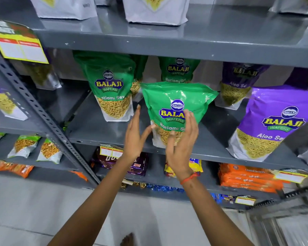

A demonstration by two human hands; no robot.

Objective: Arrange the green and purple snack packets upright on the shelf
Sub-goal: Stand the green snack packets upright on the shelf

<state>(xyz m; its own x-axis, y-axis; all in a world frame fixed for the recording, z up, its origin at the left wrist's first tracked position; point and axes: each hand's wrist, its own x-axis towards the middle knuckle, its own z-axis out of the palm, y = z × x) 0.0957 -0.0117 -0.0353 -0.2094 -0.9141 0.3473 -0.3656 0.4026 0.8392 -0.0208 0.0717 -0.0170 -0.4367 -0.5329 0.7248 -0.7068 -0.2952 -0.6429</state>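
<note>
A green snack packet [176, 105] stands upright at the front edge of the grey middle shelf [103, 128]. My left hand [134, 139] is open just left of it, thumb near its lower corner. My right hand [181, 144] is open in front of its lower right, fingers spread over the label; whether it touches the packet is unclear. Another green packet [112, 86] stands to the left, and one more green packet [179, 69] stands behind. A purple packet [272, 121] stands at the front right, another purple packet [238, 82] behind it.
The upper shelf [167, 43] hangs low over the packets and carries white pouches [155, 9]. A perforated upright post [39, 110] runs at the left. Lower shelves hold orange biscuit packs [247, 176] and dark packs [121, 160]. Price tags [20, 47] hang off the shelf edges.
</note>
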